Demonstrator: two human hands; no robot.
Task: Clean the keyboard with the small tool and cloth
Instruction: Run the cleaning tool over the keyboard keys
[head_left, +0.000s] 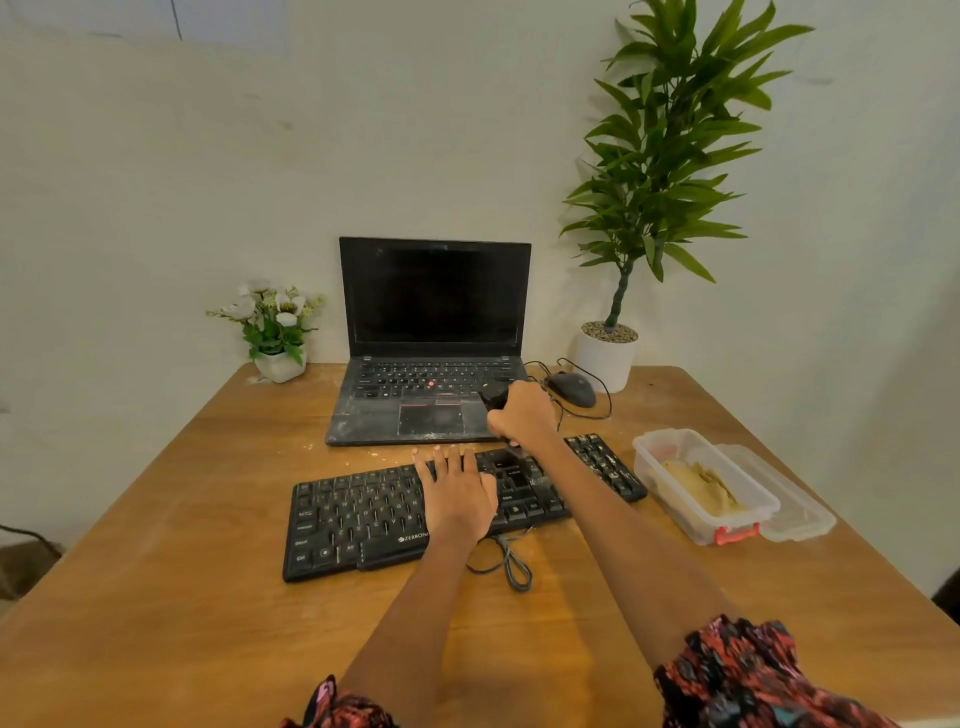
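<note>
Black plastic shows above and below the right hand (522, 415), which is clenched around a small dark tool (494, 397); the tool's working end is hidden, so its type cannot be told for certain. This hand hovers over the far edge of the black external keyboard (363, 514), where that edge meets the front lip of the laptop (431, 364). The left hand (457, 493) lies flat on the keyboard's middle keys, fingers straight and spread, grasping nothing. The keyboard sits slightly angled on a brown wooden table (156, 597), its grey cable (511, 564) looped at the near edge. Pale dust and crumbs mark the laptop's palm rest and the table surface beside it. A black mouse (571, 388) rests right of the laptop. A clear plastic container (701, 486) holding a beige material sits right of the keyboard, its lid (789, 499) alongside. A white flower pot (278, 332) and a tall potted plant (670, 156) stand against a plain pale wall (156, 182).
</note>
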